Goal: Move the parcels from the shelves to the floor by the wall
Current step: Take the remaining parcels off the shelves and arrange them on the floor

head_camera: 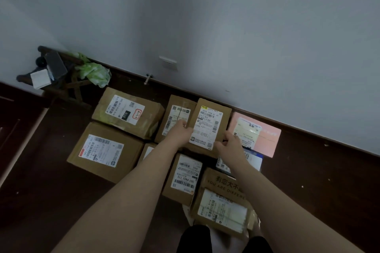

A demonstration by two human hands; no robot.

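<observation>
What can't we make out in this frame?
Head view:
- Held box: set down or not, unclear; left hand and right hand cover its near edge.
- Small box: mostly behind the left forearm.
- Blue-white parcel: partly under the right forearm.
- Label text: blurred.
- Shelves: out of frame.

A pale, bare wall point(205, 16) fills the upper half of the frame and meets a dark wooden floor point(41, 191) along a dark skirting board point(329, 142) running diagonally. A white socket plate point(168, 63) sits low on the wall, with a small metal doorstop point(148, 78) below it. At upper left stands a dark wooden stand point(67, 86) with a crumpled green bag point(94, 72) beside it. The light is dim.
</observation>
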